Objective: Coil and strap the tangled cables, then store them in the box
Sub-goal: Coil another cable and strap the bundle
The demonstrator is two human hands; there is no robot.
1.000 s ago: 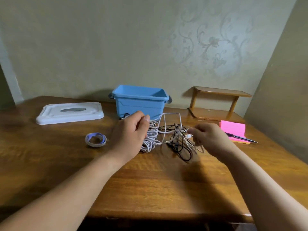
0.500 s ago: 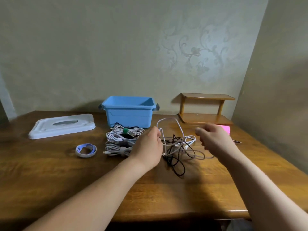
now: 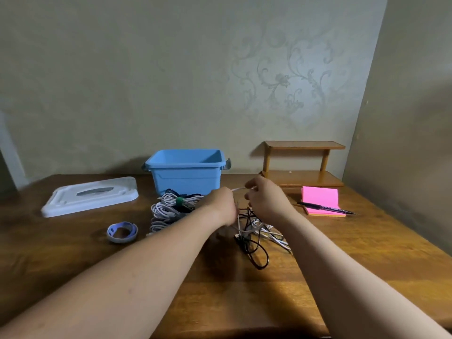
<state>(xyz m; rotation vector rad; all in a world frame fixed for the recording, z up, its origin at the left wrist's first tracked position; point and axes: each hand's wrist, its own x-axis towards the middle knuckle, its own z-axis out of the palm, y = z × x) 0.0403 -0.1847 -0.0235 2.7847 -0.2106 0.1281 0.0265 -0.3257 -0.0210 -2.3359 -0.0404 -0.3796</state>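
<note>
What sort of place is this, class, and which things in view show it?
Probably a desk in a home room: a polished wooden tabletop against floral-patterned wallpaper, a small two-tier wooden shelf, and a pink sticky-note pad with a black pen.

Glossy varnished wood worktop; smooth blue plastic box; matt white plastic lid; pink paper notepad at three o'clock.
</note>
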